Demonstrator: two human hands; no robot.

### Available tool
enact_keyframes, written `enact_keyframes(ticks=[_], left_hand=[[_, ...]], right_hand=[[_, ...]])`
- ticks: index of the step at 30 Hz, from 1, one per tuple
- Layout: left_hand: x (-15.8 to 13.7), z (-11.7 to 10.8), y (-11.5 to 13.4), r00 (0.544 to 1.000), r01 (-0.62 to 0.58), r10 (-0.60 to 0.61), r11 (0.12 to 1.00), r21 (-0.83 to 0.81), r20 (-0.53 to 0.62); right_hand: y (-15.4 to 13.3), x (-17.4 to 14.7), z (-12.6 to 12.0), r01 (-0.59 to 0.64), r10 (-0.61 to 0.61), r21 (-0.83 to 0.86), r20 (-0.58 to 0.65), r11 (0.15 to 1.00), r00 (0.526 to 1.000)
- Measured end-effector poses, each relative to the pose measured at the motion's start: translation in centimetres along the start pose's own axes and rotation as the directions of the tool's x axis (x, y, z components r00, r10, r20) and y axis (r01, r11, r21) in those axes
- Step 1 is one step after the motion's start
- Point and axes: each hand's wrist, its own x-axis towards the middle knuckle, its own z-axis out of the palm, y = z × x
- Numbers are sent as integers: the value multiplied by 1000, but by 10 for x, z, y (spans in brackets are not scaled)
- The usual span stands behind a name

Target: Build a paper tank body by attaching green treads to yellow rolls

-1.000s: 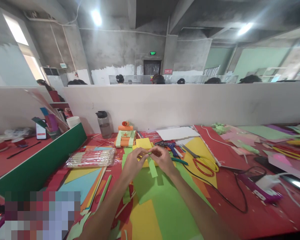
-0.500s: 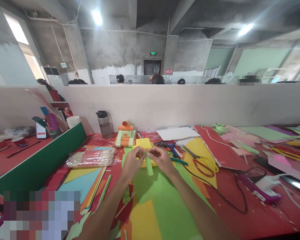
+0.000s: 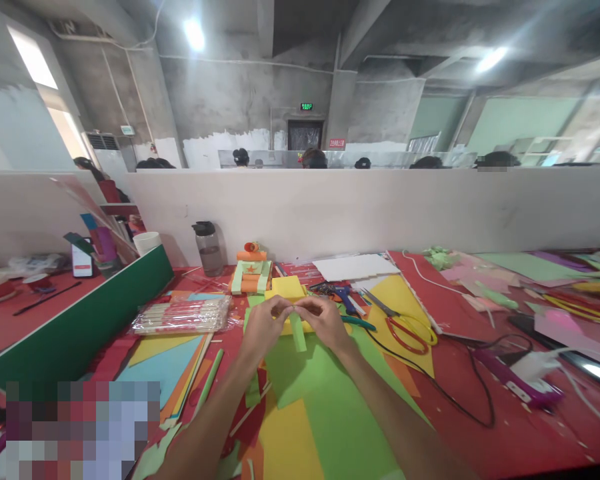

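Note:
Between my two hands a narrow strip of green paper (image 3: 297, 333) hangs down, pinched at its top end. My left hand (image 3: 267, 327) holds it from the left with thumb and fingers together. From the other side my right hand (image 3: 325, 320) grips the same end, fingertips almost meeting the left ones. Just behind the hands sits a yellow paper box shape (image 3: 287, 288). Large green paper sheets (image 3: 340, 400) lie beneath. An orange and green paper model (image 3: 251, 272) with a star stands farther back.
Scissors (image 3: 400, 320) with red and yellow handles lie at right, beside a blue glue gun (image 3: 347, 299) and its black cord. Wrapped sticks (image 3: 183, 315) lie left. A water bottle (image 3: 207, 248) stands by the white partition (image 3: 330, 210). A purple power strip (image 3: 520, 379) is far right.
My fingertips have shifted very slightly around the top of the green strip. Everything else stays where it was.

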Motion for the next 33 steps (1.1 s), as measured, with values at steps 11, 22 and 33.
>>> enact_keyframes(ticks=[11,22,33], left_hand=[[-1,1,1,993,-114,108,979,170,47],[-1,3,4,982,-185,181,979,88,48],[2,2,-3,995,-101,102,994,31,-10]], right_hand=[[-4,-4,3,-7,8,-149,5,989,1000],[-4,0,2,-70,69,64,9,996,998],[-8,-1,1,-82,75,165,44,983,996]])
